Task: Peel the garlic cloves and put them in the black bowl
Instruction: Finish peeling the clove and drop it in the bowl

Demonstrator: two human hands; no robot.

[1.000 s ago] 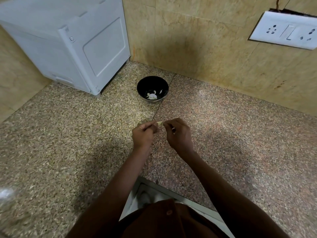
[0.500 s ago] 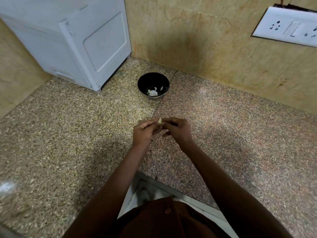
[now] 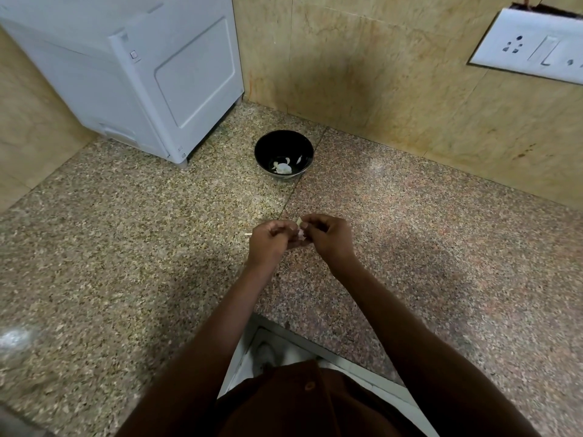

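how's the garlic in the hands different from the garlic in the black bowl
The garlic clove is pinched between the left hand and the right hand, above the counter; the garlic pieces lie loose in the black bowl. The clove is mostly hidden by fingers; the pieces show plainly. Both look pale.

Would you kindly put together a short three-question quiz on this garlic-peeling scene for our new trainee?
1. True or false: the black bowl already holds some pale pieces.
2. What do the left hand and right hand hold between them? A) a knife B) a garlic clove C) a spoon
3. Which large white thing stands on the counter, left of the bowl?

Key:
1. True
2. B
3. The white appliance
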